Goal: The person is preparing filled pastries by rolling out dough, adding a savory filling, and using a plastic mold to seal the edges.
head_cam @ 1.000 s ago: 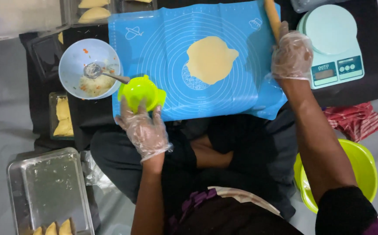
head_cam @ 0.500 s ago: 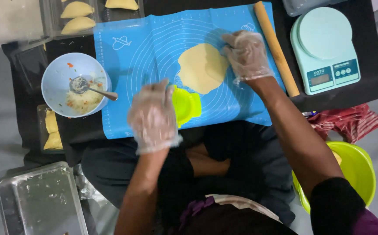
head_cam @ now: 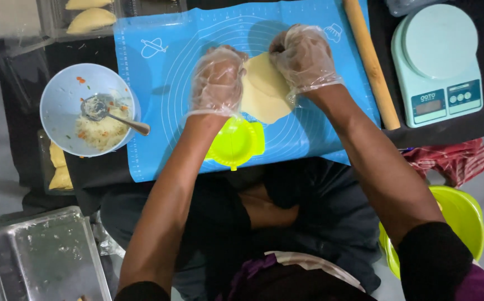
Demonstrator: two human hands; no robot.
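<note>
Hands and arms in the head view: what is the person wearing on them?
Both the left hand and the right hand wear thin, clear, crinkled plastic gloves that end loosely at the wrists. The forearms are bare. Dark sleeves sit pushed up near the elbows, with a purple edge showing at the right sleeve. No rings, watch or bracelets show.

A thin, pale yellow dough round (head_cam: 264, 92) lies flat on the blue silicone mat (head_cam: 152, 83), its left and upper-right edges under gloved fingers. Just below it, touching its lower edge, a lime-green plastic dumpling press (head_cam: 235, 142) lies open on the mat.
</note>
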